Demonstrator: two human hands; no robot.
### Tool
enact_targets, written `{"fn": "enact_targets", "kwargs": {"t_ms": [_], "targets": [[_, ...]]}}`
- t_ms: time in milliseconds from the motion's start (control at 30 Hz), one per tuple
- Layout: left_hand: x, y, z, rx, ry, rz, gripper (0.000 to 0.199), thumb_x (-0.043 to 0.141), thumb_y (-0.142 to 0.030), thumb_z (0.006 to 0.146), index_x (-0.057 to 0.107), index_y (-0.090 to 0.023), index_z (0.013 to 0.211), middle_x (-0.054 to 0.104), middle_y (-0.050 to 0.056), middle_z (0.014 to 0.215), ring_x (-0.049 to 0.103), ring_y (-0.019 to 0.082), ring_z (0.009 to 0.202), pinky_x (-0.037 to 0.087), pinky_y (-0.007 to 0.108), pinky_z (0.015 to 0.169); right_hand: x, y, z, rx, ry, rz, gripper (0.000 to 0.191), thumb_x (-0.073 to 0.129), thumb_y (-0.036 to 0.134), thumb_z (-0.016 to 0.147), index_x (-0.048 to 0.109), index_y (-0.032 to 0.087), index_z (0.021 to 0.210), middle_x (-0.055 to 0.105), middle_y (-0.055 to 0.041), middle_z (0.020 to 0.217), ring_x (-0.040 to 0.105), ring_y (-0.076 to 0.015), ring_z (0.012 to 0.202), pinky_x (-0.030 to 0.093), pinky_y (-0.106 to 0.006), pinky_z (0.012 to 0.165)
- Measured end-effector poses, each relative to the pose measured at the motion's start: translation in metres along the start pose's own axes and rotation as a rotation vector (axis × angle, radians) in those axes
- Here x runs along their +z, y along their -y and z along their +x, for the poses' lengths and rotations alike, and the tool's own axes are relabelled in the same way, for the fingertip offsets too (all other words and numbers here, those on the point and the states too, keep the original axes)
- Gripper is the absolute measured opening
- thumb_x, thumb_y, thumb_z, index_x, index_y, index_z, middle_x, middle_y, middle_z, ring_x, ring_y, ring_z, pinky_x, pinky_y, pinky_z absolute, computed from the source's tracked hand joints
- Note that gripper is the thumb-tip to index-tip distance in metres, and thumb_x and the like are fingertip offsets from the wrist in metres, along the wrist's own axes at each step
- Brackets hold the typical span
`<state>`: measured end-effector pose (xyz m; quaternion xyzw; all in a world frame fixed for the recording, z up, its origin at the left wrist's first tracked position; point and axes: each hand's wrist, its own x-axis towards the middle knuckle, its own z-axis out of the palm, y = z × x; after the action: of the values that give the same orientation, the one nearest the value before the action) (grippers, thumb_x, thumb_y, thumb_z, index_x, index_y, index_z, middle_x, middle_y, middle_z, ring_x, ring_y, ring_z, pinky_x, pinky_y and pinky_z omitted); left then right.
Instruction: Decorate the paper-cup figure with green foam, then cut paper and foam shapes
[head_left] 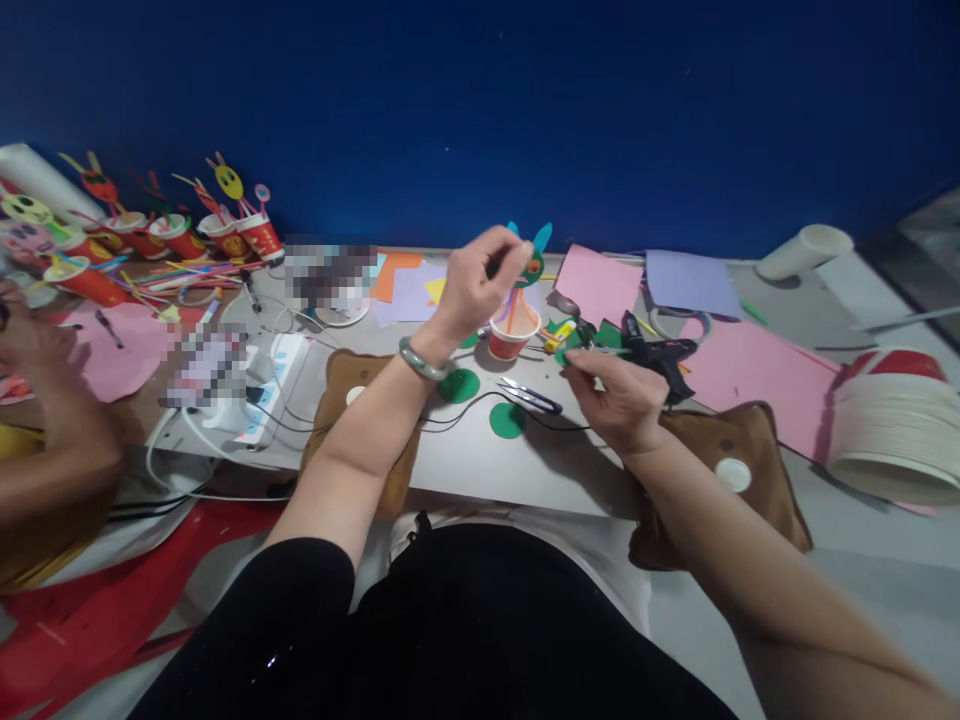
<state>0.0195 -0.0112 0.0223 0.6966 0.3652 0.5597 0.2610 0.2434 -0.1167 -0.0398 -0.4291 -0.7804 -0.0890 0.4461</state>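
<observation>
My left hand is raised above a red-and-white paper cup, its thumb and fingers pinched together. Anything in that pinch is too small to make out. Right behind the fingers a green paper face with blue ears rises from the cup, which also holds purple and orange strips. My right hand is closed in a pinch over the table, to the right of the scissors; what it grips cannot be made out. Green paper circles lie near the scissors. A black glue gun rests just behind my right hand.
A white power strip with cables stands to the left, by a co-worker's arm. Decorated cups line the back left. Pink paper, a stack of cups and brown cushions are on the right.
</observation>
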Motion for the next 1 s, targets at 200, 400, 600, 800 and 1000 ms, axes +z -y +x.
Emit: {"fn": "enact_targets", "kwargs": {"t_ms": [200, 400, 600, 800, 1000], "targets": [[0.036, -0.024, -0.025, -0.132, 0.489, -0.183, 0.032, 0.072, -0.041, 0.09, 0.064, -0.016, 0.072, 0.058, -0.002, 0.067, 0.05, 0.011, 0.065, 0.037, 0.026, 0.065, -0.013, -0.023, -0.01, 0.154, -0.139, -0.043, 0.018, 0.064, 0.036, 0.1, 0.076, 0.023, 0.101, 0.083, -0.0095, 0.092, 0.081, -0.0239, 0.077, 0.067, -0.035, 0.072], [0.057, -0.031, -0.039, -0.43, 0.654, -0.372, 0.047, 0.085, -0.052, 0.077, 0.057, -0.016, 0.068, 0.047, -0.007, 0.058, 0.042, 0.006, 0.057, 0.033, 0.022, 0.059, -0.015, -0.028, -0.009, -0.017, -0.08, -0.11, 0.016, 0.063, 0.026, 0.1, 0.078, 0.022, 0.101, 0.085, -0.0097, 0.096, 0.083, -0.0233, 0.087, 0.067, -0.031, 0.076], [0.068, -0.032, -0.052, -0.729, 0.637, -0.539, 0.034, 0.077, -0.027, 0.089, 0.049, -0.018, 0.072, 0.041, -0.011, 0.047, 0.033, 0.002, 0.04, 0.02, 0.018, 0.044, -0.017, -0.019, -0.018, -0.008, 0.005, -0.177, 0.018, 0.061, 0.02, 0.101, 0.079, 0.02, 0.105, 0.085, -0.0112, 0.1, 0.083, -0.0216, 0.083, 0.065, -0.027, 0.072], [0.067, -0.039, -0.047, -0.831, 0.525, -0.582, 0.031, 0.058, -0.003, 0.095, 0.049, -0.017, 0.068, 0.045, -0.01, 0.045, 0.033, 0.002, 0.036, 0.018, 0.016, 0.04, -0.021, -0.012, -0.028, -0.024, 0.13, -0.131, 0.018, 0.063, 0.017, 0.098, 0.078, 0.021, 0.107, 0.085, -0.0086, 0.102, 0.082, -0.0196, 0.079, 0.062, -0.027, 0.072], [0.061, -0.047, -0.04, -0.802, 0.444, -0.561, 0.036, 0.053, -0.002, 0.097, 0.048, -0.016, 0.064, 0.045, -0.009, 0.045, 0.035, 0.001, 0.036, 0.02, 0.015, 0.041, -0.032, -0.013, -0.024, 0.119, 0.091, -0.132, 0.015, 0.063, 0.025, 0.097, 0.077, 0.022, 0.102, 0.083, -0.0067, 0.09, 0.077, -0.0198, 0.072, 0.06, -0.03, 0.07]]}}
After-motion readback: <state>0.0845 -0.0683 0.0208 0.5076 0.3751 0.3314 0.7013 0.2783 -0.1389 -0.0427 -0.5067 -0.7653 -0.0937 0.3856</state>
